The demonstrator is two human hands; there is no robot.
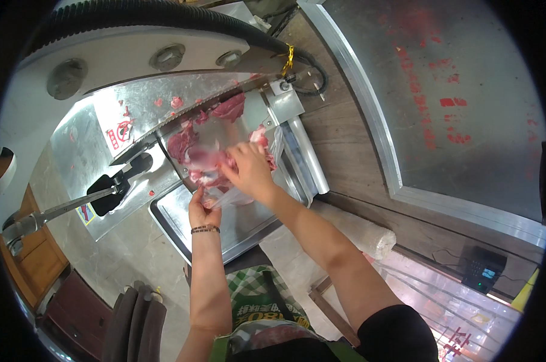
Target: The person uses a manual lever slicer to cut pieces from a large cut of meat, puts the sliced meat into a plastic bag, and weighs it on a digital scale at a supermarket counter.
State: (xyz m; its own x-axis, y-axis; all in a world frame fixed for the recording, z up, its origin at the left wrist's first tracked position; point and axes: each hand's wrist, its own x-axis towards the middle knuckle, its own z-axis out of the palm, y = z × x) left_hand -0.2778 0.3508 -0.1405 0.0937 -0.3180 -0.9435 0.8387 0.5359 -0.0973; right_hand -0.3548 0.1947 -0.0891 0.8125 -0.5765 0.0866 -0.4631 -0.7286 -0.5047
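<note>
A thin clear plastic bag (230, 199) is pinched at its edge by my left hand (204, 210), which wears a beaded bracelet. The bag hangs over a shallow steel tray (173, 210). My right hand (250, 169) is above and beyond the bag, thumb and fingers closed around a piece of raw meat (231, 162) that is mostly hidden. Just left of it, a pink patch is too blurred to make out. Red meat pieces (181, 144) lie on the metal worktop to the left, and another red chunk (230, 107) lies farther back. Paler meat (258, 135) sits beyond my right fingers.
A toothed metal edge (182, 113) runs diagonally behind the meat. A large white machine arm (119, 59) with a black corrugated hose arches overhead. At left, a metal rod (74, 206) carries a black plate. A plastic film roll (311, 158) flanks the tray's right side.
</note>
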